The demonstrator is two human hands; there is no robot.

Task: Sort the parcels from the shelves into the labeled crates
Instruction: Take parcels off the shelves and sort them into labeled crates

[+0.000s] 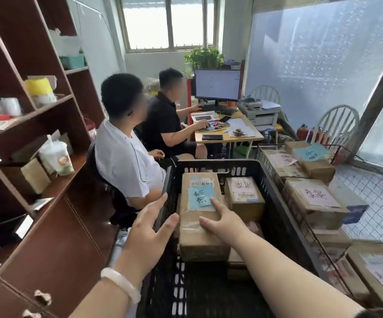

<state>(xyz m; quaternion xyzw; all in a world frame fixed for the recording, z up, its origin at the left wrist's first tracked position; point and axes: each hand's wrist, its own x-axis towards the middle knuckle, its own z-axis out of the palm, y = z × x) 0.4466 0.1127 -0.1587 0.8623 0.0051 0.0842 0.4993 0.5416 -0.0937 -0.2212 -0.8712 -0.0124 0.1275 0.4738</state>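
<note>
Beside a seated person point(126, 161), right hand point(222, 220) lies flat on a crated parcel point(199, 245); left hand point(149, 228) spread, empty.

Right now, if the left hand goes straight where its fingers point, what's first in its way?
The left hand likely meets the black crate's left wall before the blue-labelled parcel; depth unclear.
</note>
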